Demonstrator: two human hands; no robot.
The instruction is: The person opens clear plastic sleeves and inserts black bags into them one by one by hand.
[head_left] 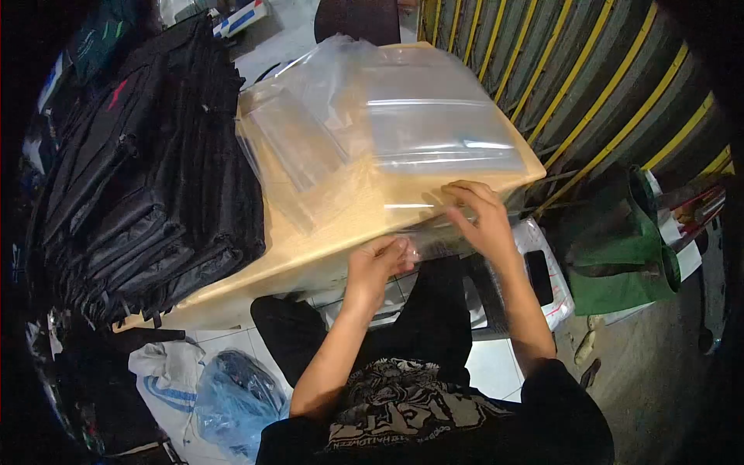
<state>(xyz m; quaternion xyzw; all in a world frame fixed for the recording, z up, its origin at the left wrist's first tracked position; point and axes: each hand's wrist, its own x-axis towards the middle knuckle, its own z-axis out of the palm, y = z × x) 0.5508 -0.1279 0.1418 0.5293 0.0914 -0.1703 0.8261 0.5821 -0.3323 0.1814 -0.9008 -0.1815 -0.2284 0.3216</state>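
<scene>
Low in the frame, we wore a black shirt [473, 434] with short sleeves [570, 415], a pale picture [411, 399] with letters, and black pants [426, 318].

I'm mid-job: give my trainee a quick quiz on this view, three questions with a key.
1. From the wearer's viewpoint, which end of the table bears the black fabric stack: left or right?
2. True or false: the left hand touches clear film.
3. Fill in: the large open container right of the table is coloured ____.

Key: 1. left; 2. true; 3. green.
</scene>
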